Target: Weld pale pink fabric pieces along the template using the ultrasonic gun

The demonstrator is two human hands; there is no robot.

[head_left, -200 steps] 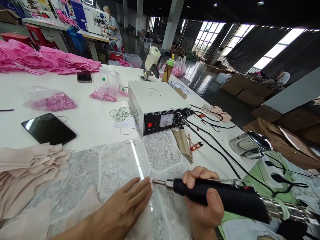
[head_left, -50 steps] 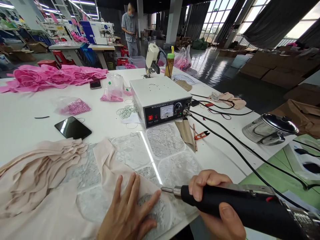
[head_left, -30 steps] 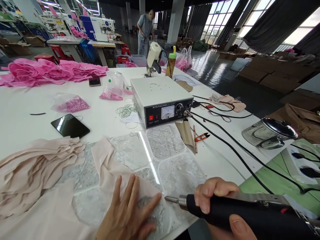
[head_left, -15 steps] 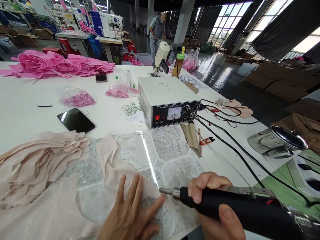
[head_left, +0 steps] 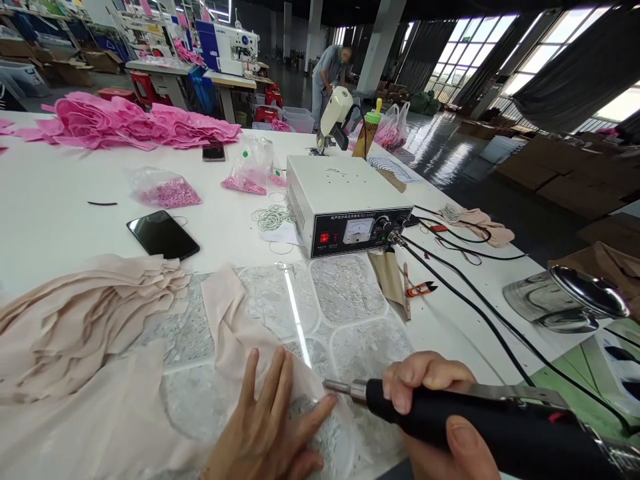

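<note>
Left hand (head_left: 270, 410), spread wide, is pressing cloth (head_left: 243, 333); right hand (head_left: 431, 375) is gripping tool (head_left: 505, 423), apparently mid-piece; pile (head_left: 95, 313) is lying aside, perhaps undone.

Left grip (head_left: 270, 423) spread flat on pale pink fabric strip (head_left: 240, 333). Right grip (head_left: 425, 377) wrapped round black cylindrical handheld tool (head_left: 525, 427), metal tip (head_left: 340, 387) at strip's edge, near left grip's index finger (head_left: 323, 408). Beyond both grips, on white counter (head_left: 55, 193): white box-shaped machine (head_left: 345, 183).

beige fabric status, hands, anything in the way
Left hand spread on beige fabric. Right hand gripping black tool, tip near fabric edge. Possible obstruction: left index finger beside tip.
</note>
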